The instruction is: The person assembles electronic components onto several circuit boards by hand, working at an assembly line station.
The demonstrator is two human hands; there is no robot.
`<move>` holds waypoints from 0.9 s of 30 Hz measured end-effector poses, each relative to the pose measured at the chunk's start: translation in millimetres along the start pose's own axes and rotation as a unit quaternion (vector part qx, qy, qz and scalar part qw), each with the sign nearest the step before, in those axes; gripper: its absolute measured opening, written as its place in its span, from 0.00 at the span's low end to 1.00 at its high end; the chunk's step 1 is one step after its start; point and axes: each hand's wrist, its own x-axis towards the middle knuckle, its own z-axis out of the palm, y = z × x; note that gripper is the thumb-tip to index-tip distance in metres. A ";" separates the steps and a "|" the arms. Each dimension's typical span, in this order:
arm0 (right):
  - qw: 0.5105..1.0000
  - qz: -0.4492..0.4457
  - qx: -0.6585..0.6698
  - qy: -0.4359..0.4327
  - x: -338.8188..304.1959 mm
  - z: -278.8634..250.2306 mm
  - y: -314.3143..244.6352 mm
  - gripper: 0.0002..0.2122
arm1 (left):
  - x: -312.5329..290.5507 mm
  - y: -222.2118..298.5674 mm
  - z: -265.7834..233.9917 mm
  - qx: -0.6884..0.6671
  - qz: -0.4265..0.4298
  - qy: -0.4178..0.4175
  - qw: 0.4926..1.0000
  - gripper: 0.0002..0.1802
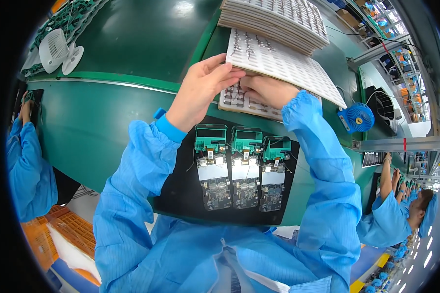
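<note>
Green tabletop (pixel 107 107) spans the workshop, bearing a black mat (pixel 183 195) at its near edge. Beyond the mat, a stack of trays (pixel 266 30) stands behind a tilted white tray (pixel 288 66), itself raised over a lower tray (pixel 249 111). The left hand's (pixel 200 88) grip pinches the white tray's near left corner; the right hand (pixel 274 92) reaches beneath, fingertips hidden, its grip impossible to tell. Three circuit boards (pixel 246 190) lie side by side on the mat.

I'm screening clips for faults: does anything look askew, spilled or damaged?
Only the upper tray looks askew, slanting over the lower tray. With the left hand at its corner, that's probably handling. No spill or damage is visible.
</note>
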 end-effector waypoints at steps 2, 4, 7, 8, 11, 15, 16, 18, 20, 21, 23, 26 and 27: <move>0.999 0.018 -0.030 -0.040 4.0 -16.8 -9.4 0.07 | 1.5 -1.4 -1.1 0.000 -0.002 0.008 1.000 0.24; 0.996 0.019 -0.040 -0.071 9.8 -23.7 -8.6 0.06 | 3.7 1.5 1.5 0.006 0.012 -0.001 1.000 0.24; 0.986 0.021 -0.070 -0.149 19.4 -17.6 -1.9 0.07 | 6.7 4.9 4.9 0.001 0.017 0.002 1.000 0.23; 0.981 0.014 -0.103 -0.166 17.8 -5.3 1.7 0.09 | 7.8 4.6 5.0 0.001 0.017 0.001 1.000 0.23; 0.989 -0.032 -0.104 -0.097 1.0 8.4 -2.7 0.12 | 8.5 1.9 2.4 0.007 0.004 -0.016 1.000 0.26; 0.989 -0.063 -0.121 0.060 -36.8 -0.7 -26.6 0.08 | 7.6 -6.2 -2.5 0.022 0.001 -0.026 0.999 0.26; 0.984 -0.058 -0.149 0.084 -46.7 -4.2 -34.9 0.06 | 6.2 -8.8 -4.5 0.033 -0.007 -0.026 0.999 0.27; 0.989 -0.047 -0.090 0.112 -67.8 -8.7 -47.2 0.06 | -0.4 -15.4 -3.3 0.091 0.025 0.022 0.995 0.24; 0.990 0.009 0.062 0.126 -89.5 -19.0 -69.9 0.05 | -2.8 -38.8 -30.4 0.300 0.143 0.075 0.940 0.25; 0.978 0.063 0.161 0.118 -103.0 -22.1 -75.1 0.05 | -11.7 -26.9 -14.9 0.388 0.209 0.053 0.896 0.24; 0.924 0.137 0.338 0.111 -125.6 -28.6 -82.8 0.05 | -37.7 -4.6 13.3 0.471 0.335 -0.029 0.816 0.27; 0.857 0.168 0.478 0.099 -159.7 -30.2 -105.0 0.03 | -86.4 -7.0 43.2 0.471 0.346 -0.269 0.766 0.34; 0.829 0.176 0.523 0.094 -164.9 -23.8 -113.2 0.03 | -98.2 -11.9 47.5 0.454 0.342 -0.300 0.766 0.31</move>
